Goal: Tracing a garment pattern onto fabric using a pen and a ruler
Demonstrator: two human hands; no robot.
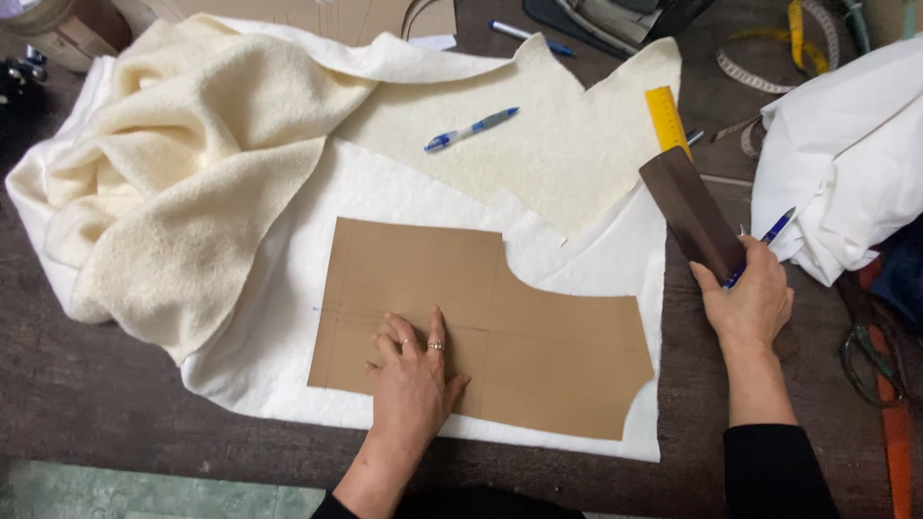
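My left hand (415, 375) lies flat, fingers spread, on a brown paper pattern piece (538, 346) that rests on white batting fabric (288, 288). My right hand (750, 303), off the fabric's right edge, grips a dark flat ruler (690, 211) together with a blue pen (774, 231); a yellow ruler (665, 117) shows behind the dark one's far end. A cream fleece fabric (192, 163) is bunched at the left. A cut cream fleece piece (567, 144) lies at the back with a blue-and-white pen (471, 129) on it.
A white cloth bundle (846, 154) sits at the right. Scissors with orange handles (880, 375) lie at the right edge. Measuring tape (769, 67) and another pen (529, 37) lie at the back on the dark wooden table (115, 413).
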